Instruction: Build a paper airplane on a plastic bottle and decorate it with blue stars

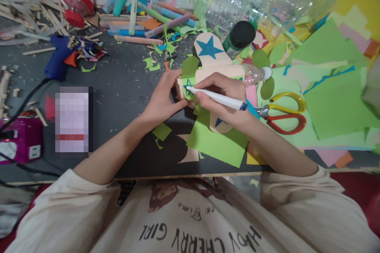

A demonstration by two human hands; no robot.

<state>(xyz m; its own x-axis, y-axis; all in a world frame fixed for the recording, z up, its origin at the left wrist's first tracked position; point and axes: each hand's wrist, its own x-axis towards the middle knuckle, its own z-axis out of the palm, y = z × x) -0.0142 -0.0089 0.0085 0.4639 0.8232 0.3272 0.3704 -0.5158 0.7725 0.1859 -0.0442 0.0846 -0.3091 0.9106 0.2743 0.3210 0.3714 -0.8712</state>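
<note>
A white marker with a dark blue end is pinched in my right hand. Its tip rests at a blue star outline on a light green paper piece. That piece lies on the end of a plastic bottle wrapped in cream paper, whose clear neck and white cap point right. My left hand steadies this end, fingers behind it and thumb in front. A cream paper wing with a blue star sticks out at the back; another wing shows below my right hand, partly hidden.
Yellow-and-red-handled scissors lie right of my right hand on green paper sheets. A blue glue gun, a blurred-out box and a purple device are at left. Glue sticks, paper scraps, a dark-capped jar and plastic bottles crowd the back.
</note>
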